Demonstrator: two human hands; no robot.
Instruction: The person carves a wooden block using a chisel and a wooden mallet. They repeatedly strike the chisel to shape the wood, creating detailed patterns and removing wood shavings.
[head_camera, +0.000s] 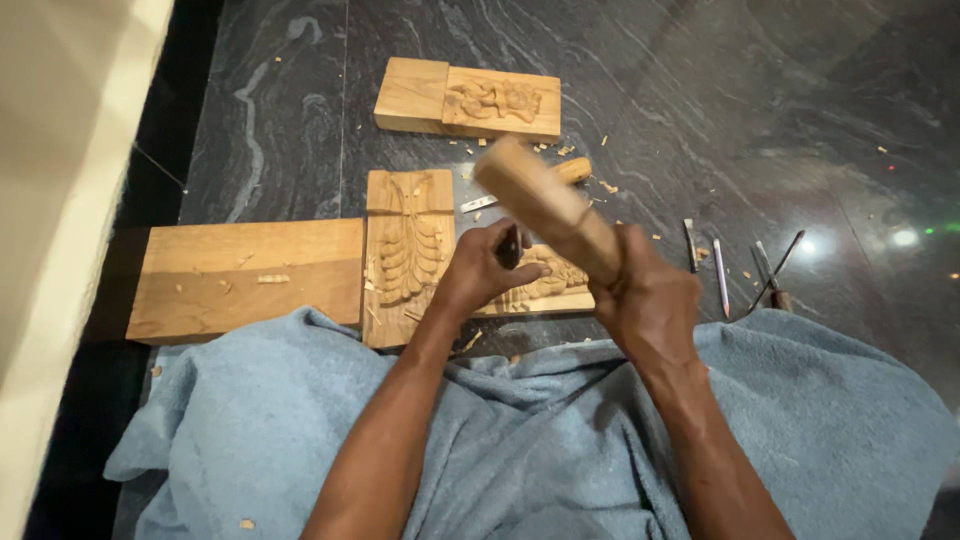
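No packages, labels, signs or screens are to be seen in the head view.

Matt wooden mallet (548, 208), glossy stone floor (700, 90)
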